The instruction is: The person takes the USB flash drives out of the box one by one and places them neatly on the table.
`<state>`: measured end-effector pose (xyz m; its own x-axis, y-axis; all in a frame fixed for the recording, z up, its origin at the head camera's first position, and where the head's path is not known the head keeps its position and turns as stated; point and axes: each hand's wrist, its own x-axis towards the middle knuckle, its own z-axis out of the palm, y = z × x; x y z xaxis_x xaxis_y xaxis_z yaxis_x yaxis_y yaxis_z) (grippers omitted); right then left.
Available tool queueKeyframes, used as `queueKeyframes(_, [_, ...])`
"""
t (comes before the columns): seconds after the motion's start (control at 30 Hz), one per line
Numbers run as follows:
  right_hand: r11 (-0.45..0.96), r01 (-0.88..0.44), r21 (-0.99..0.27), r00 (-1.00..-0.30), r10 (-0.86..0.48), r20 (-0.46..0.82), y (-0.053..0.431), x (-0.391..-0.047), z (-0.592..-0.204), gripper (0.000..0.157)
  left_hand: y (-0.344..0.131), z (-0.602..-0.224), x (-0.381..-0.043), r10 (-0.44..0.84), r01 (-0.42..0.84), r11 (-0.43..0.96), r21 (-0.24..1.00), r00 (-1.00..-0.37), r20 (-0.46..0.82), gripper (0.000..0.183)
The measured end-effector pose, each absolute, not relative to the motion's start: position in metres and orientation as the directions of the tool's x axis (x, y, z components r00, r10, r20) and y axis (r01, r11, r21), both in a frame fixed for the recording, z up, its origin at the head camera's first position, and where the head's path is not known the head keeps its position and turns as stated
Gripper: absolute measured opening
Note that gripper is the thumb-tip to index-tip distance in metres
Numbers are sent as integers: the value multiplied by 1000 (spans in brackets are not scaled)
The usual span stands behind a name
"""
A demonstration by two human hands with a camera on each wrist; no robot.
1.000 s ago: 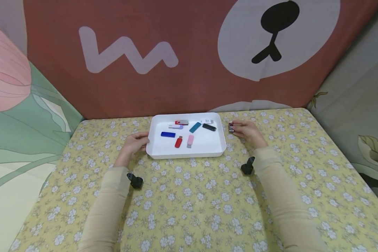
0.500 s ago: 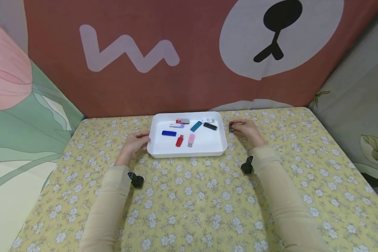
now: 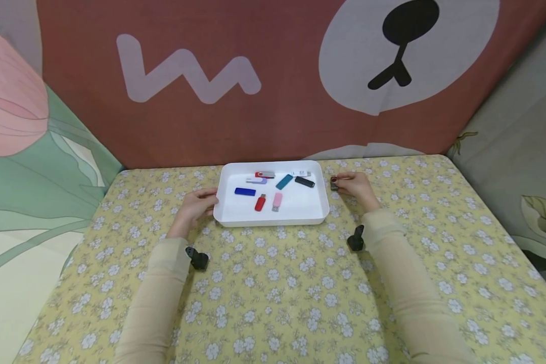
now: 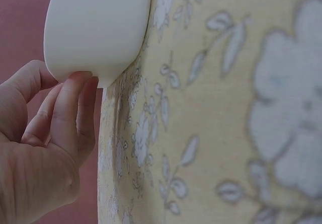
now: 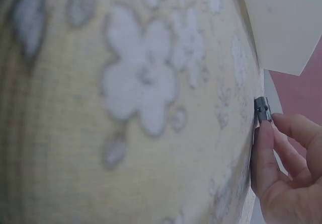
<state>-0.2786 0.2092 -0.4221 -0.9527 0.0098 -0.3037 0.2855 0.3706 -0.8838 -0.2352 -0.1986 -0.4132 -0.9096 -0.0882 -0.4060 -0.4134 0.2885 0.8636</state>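
A white tray (image 3: 273, 219) holds several USB flash drives. My left hand (image 3: 195, 208) grips its left end, thumb at the rim and fingers against the outer wall, as the left wrist view shows of the tray's corner (image 4: 100, 32). To the right of the tray, my right hand (image 3: 357, 189) pinches a small dark USB flash drive (image 3: 334, 183) between thumb and fingers, close over the cloth. In the right wrist view the metal end of this drive (image 5: 262, 108) sticks out past the fingertips; the rest is covered by the fingers.
In the tray lie a blue drive (image 3: 245, 191), a red one (image 3: 260, 202), a pink one (image 3: 277, 201), a teal one (image 3: 284, 181), a black one (image 3: 305, 181) and others. A flowered yellow cloth (image 3: 273, 293) covers the table. A printed backdrop (image 3: 186, 131) stands behind.
The head view has shifted slightly, so the tray appears a little higher and farther right. Both hands keep their holds, and the drives in the tray have not moved.
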Motion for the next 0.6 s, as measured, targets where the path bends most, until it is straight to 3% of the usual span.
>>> queueKeyframes(0.23, [365,285,-886,-955,31,-294,210,-279,-422,44,-199,-413,-235,-94,-417,278,865,-908,-408,49])
queueKeyframes(0.6, [232,334,-914,-943,71,-326,213,-280,-423,47,-197,-411,-233,-94,-403,284,870,-915,-393,48])
